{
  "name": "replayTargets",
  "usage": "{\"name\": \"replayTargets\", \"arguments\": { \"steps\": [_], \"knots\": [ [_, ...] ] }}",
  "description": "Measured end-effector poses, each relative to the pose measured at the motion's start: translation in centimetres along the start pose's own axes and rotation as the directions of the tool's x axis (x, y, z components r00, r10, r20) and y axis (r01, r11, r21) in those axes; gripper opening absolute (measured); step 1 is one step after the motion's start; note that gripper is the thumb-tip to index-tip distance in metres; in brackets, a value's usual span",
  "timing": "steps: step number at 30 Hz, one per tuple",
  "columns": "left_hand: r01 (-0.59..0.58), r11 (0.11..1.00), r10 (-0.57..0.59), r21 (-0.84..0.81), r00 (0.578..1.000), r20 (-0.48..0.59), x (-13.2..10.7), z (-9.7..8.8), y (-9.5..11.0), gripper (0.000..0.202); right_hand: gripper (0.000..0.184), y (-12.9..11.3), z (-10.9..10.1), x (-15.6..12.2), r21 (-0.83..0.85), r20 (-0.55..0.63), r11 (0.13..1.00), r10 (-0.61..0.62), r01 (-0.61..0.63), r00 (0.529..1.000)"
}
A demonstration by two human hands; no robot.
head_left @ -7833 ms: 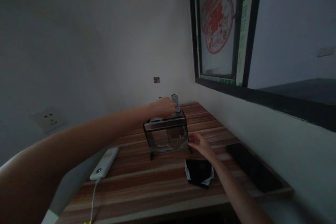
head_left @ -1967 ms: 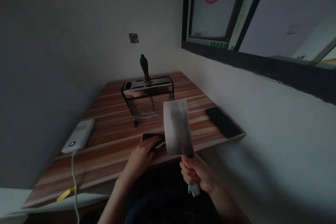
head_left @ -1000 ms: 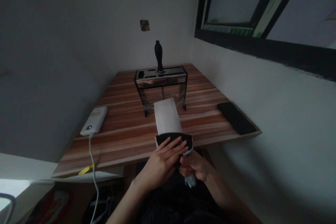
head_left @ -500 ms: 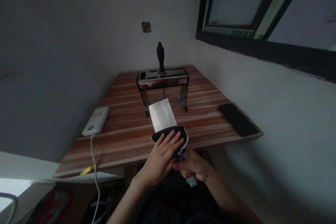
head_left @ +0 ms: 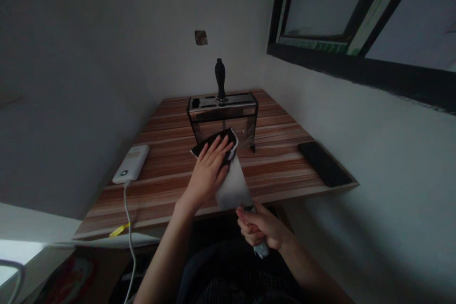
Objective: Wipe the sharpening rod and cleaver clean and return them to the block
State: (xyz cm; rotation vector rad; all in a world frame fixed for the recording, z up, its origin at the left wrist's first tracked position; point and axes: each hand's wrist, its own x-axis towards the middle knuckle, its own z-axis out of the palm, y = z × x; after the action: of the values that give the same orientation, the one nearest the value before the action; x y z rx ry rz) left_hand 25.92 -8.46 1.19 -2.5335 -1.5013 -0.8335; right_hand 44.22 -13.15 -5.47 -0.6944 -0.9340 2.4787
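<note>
Striped reddish-brown wooden worktop [head_left: 281, 152] is seen below grey walls. Broad-bladed steel cleaver [head_left: 234, 187] is clasped by handle in right hand [head_left: 259, 229], grip closed; long axis slants forward-left. Blade's far end, nearer left hand [head_left: 205, 173], is covered by black, white-edged cloth [head_left: 200, 147], topped by flat fingers.

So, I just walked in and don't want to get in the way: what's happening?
Someone's right hand grips a cleaver by its handle, blade pointing away from them. Their left hand lies on a dark cloth, over the blade's far end. On the table beyond stands a rack with one black handle upright; a dark phone lies to the right.
</note>
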Motion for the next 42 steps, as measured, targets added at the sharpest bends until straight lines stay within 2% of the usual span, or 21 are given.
{"name": "replayTargets", "arguments": {
  "steps": [4, 9, 18, 26, 32, 42],
  "knots": [
    [0.008, 1.000, -0.007, 0.026, 0.999, -0.032, 1.0, -0.4, -0.2, 0.050, 0.042, -0.1, -0.3, -0.1, -0.009, 0.027, 1.000, -0.009, 0.009, 1.000],
    [0.017, 0.999, -0.014, 0.039, 0.998, -0.058, 0.8, -0.2, 0.3, 0.052, 0.040, -0.4, -0.2, -0.2, 0.005, 0.001, 1.000, -0.003, 0.003, 1.000],
    [-0.064, 0.994, 0.068, -0.091, 0.997, 0.040, -1.3, 1.0, 2.5, 0.051, 0.051, -1.0, -0.4, 0.0, 0.003, -0.053, 0.999, -0.035, 0.035, 0.998],
    [-0.106, 0.981, 0.125, -0.160, 0.986, 0.110, -3.1, 1.4, 3.7, 0.052, 0.044, -2.3, -0.6, 0.1, -0.078, -0.066, 0.993, -0.089, 0.084, 0.994],
    [-0.113, 0.977, 0.140, -0.179, 0.979, 0.150, -3.7, 1.6, 4.3, 0.062, 0.042, -2.6, -1.2, 0.4, -0.101, -0.056, 0.989, -0.116, 0.110, 0.992],
    [-0.148, 0.956, 0.195, -0.253, 0.965, 0.173, -4.6, 1.9, 4.3, 0.059, 0.036, -2.4, -1.7, 0.6, -0.110, -0.061, 0.983, -0.156, 0.148, 0.986]
  ]
}}
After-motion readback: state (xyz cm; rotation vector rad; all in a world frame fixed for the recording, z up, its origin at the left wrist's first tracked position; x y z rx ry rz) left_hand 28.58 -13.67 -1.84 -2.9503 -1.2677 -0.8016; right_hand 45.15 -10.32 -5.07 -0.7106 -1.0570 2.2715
